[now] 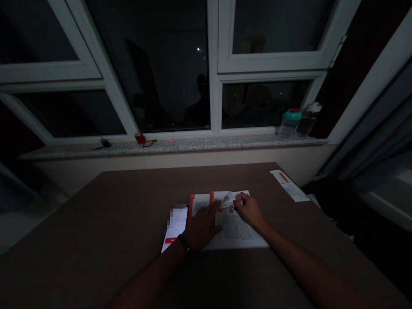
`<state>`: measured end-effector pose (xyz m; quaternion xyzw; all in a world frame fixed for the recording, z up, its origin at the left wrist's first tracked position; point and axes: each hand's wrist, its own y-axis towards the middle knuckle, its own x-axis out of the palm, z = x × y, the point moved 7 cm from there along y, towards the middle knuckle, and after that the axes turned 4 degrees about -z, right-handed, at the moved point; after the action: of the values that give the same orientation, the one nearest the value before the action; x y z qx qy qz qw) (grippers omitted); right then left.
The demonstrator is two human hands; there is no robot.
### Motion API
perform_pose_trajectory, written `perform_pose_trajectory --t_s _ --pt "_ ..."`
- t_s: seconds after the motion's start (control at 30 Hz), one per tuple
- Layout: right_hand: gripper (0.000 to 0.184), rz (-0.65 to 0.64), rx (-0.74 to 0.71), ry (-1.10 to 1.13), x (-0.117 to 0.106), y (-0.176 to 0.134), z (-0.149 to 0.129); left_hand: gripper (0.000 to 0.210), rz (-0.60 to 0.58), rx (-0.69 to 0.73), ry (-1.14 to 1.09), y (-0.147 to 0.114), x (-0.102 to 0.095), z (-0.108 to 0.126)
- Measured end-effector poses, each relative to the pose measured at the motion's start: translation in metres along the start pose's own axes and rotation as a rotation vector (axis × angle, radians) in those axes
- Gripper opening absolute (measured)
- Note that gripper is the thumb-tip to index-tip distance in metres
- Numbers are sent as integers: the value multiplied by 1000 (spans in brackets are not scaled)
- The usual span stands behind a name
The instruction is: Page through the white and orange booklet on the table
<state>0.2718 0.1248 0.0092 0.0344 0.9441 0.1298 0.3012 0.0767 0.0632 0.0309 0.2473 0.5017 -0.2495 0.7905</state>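
A printed paper booklet or leaflet [236, 236] with orange-red strips lies on the brown table. My left hand [201, 225], wearing a dark wristband, rests across its left part with the fingers stretched out. At the upper right of the paper, my right hand [249, 208] is closed in a pinch on a raised piece of the page [228, 198]. Whether that piece is folded or torn cannot be made out in the dim light. A lit phone [176, 227] lies just left of the paper, partly behind my left forearm.
A printed paper strip [290, 186] lies by the table's [128, 214] right edge. On the granite windowsill [199, 145] stand a teal-lidded bottle [290, 124], a clear bottle [309, 119], a small red object [140, 138] and a small dark object [104, 142]. Curtains hang at the right.
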Motion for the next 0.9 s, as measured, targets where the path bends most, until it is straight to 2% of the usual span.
perform_pose_trajectory --t_s 0.13,0.23,0.47,0.7,0.9 --pt "12 -16 50 -56 -7 2 5 51 40 -96 37 -3 -9 -12" --pt "9 -37 66 -160 -11 3 8 39 61 -91 56 -4 -12 -15" --pt "8 -85 80 -408 -17 2 8 43 109 -136 168 -4 -9 -18" --pt "10 -75 24 -378 -17 -2 2 45 74 -105 228 -4 -5 -17" --pt "4 -2 -28 -320 -22 -2 -4 41 -32 52 219 1 4 -3"
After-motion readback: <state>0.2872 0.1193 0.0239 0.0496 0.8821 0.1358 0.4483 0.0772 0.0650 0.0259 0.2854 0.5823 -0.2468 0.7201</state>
